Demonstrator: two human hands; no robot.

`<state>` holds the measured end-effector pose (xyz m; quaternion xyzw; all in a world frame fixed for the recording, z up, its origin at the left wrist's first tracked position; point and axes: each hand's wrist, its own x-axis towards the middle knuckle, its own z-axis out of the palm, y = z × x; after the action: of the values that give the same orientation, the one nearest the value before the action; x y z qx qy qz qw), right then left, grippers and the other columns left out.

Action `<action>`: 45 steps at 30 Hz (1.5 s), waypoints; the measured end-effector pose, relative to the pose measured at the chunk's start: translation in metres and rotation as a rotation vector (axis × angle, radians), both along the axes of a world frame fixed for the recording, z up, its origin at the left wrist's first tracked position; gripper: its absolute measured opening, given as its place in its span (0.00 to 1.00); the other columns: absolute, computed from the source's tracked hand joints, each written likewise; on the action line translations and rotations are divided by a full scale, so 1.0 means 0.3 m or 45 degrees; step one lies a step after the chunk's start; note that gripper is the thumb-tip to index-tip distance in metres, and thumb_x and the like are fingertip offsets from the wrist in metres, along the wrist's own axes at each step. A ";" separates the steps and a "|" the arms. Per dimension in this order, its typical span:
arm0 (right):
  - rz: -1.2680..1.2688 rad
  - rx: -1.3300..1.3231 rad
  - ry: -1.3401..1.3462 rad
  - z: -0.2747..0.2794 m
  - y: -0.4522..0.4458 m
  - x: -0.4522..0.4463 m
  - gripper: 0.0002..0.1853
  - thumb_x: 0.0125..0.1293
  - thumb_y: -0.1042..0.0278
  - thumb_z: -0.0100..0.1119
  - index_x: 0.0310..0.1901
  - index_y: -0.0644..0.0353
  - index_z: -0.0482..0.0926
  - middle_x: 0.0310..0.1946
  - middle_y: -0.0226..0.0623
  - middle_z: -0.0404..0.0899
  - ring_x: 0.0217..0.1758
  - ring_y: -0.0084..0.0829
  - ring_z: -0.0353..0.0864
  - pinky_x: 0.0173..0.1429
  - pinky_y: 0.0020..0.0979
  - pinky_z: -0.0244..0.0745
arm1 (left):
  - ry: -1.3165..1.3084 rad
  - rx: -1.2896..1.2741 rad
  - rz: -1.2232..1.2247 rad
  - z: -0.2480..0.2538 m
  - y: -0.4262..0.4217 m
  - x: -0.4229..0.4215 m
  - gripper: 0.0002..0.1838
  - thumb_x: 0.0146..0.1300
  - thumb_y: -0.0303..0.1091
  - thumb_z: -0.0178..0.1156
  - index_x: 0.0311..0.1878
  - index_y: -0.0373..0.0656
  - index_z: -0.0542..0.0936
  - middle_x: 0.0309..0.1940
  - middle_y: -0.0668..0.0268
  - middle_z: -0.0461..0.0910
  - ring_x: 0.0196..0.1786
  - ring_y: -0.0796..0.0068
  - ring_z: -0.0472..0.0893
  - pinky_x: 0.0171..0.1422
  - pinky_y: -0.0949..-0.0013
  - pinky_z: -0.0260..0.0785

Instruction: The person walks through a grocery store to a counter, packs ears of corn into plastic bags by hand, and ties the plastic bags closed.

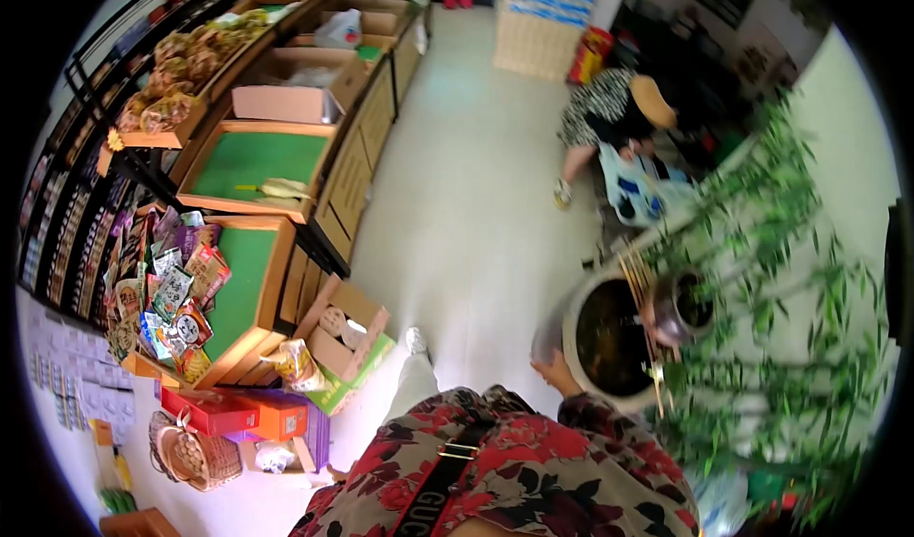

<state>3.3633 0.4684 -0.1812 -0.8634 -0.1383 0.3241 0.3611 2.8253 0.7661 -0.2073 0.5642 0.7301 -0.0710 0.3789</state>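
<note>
My right hand (pixel 559 373) reaches out at my right side, beside the outer wall of a big round pot (pixel 575 332). Its fingers look stretched out and hold nothing I can see; it seems to touch the pot's wall. Dark water with some orange-brown shapes fills the pot. Thin bamboo sticks (pixel 636 294) lie across its rim, and a smaller dark metallic pot (pixel 664 310) stands at its far side. My left hand is out of the picture.
On the left run wooden display bins with a green liner (pixel 249 275), snack packets (pixel 181 294) and an open cardboard box (pixel 345 328). A wicker basket (pixel 205 456) stands lower left. Ahead right, a person (pixel 609 109) bends over a plastic bag (pixel 640 189). Bamboo plants (pixel 762 318) line the right.
</note>
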 end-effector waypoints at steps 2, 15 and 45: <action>-0.055 0.059 0.090 0.081 0.149 0.088 0.51 0.49 0.44 0.70 0.62 0.77 0.57 0.52 0.56 0.71 0.47 0.41 0.76 0.51 0.38 0.73 | 0.018 -0.063 0.022 -0.040 0.155 0.098 0.50 0.47 0.48 0.71 0.67 0.35 0.54 0.63 0.47 0.61 0.65 0.52 0.64 0.64 0.57 0.63; -0.471 -0.110 0.505 0.355 0.702 0.560 0.55 0.50 0.39 0.68 0.69 0.63 0.48 0.46 0.48 0.73 0.38 0.32 0.77 0.39 0.36 0.74 | -0.738 0.325 -0.394 -0.087 1.667 1.317 0.49 0.47 0.45 0.72 0.67 0.34 0.56 0.59 0.45 0.67 0.58 0.55 0.73 0.58 0.58 0.68; 0.179 -0.343 -0.035 0.029 2.641 3.036 0.57 0.47 0.41 0.71 0.66 0.73 0.50 0.44 0.54 0.73 0.45 0.43 0.75 0.52 0.38 0.71 | -0.308 -0.221 -0.147 -0.043 2.805 3.082 0.52 0.45 0.62 0.67 0.64 0.30 0.62 0.58 0.43 0.70 0.62 0.50 0.70 0.65 0.56 0.63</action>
<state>4.2741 1.2607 -0.1724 -0.8965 -0.1586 0.3524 0.2165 3.7499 1.6077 -0.2202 0.5748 0.6366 -0.0869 0.5067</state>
